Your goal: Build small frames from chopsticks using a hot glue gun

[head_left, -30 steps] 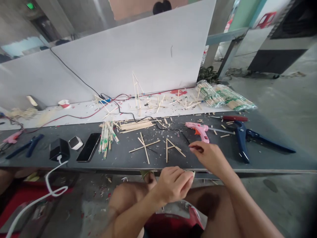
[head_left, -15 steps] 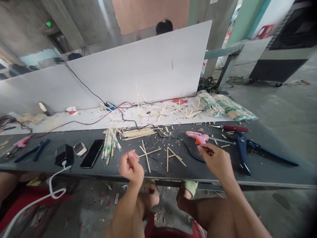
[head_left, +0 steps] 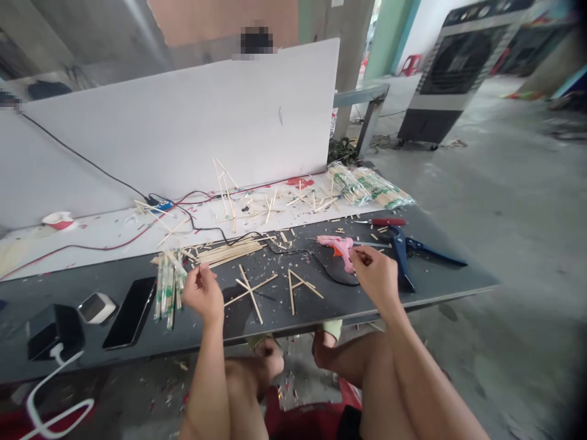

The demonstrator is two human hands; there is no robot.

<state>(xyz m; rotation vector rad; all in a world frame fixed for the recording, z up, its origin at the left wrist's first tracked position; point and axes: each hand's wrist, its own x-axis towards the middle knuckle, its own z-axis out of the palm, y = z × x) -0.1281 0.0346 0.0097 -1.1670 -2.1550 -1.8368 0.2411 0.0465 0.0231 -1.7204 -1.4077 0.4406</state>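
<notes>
My left hand (head_left: 204, 294) is closed, its fingers curled up beside the wrapped bundles of sticks (head_left: 167, 284); whether anything is in it is hidden. Thumb and fingers of my right hand (head_left: 376, 274) are pinched together by the handle of a pink hot glue gun (head_left: 337, 246), and I cannot make out anything between them. On the dark table between my hands lie a star-like shape of crossed wooden sticks (head_left: 250, 289) and an A-shaped stick frame (head_left: 296, 287). Behind them is a pile of loose sticks (head_left: 232, 250).
Blue cutters (head_left: 402, 260) and a red-handled tool (head_left: 386, 222) lie at right. Further back are plastic-wrapped stick packs (head_left: 383, 186) and stick frames (head_left: 225, 192) before a white board (head_left: 183, 128). A phone (head_left: 131, 313) and a black charger (head_left: 55, 333) sit at left. A black cable (head_left: 323, 266) crosses the table.
The view has swung right, so the table's things appear further left. My right hand is now closer to the glue gun's handle, my left closer to the wrapped bundles. Both stay closed.
</notes>
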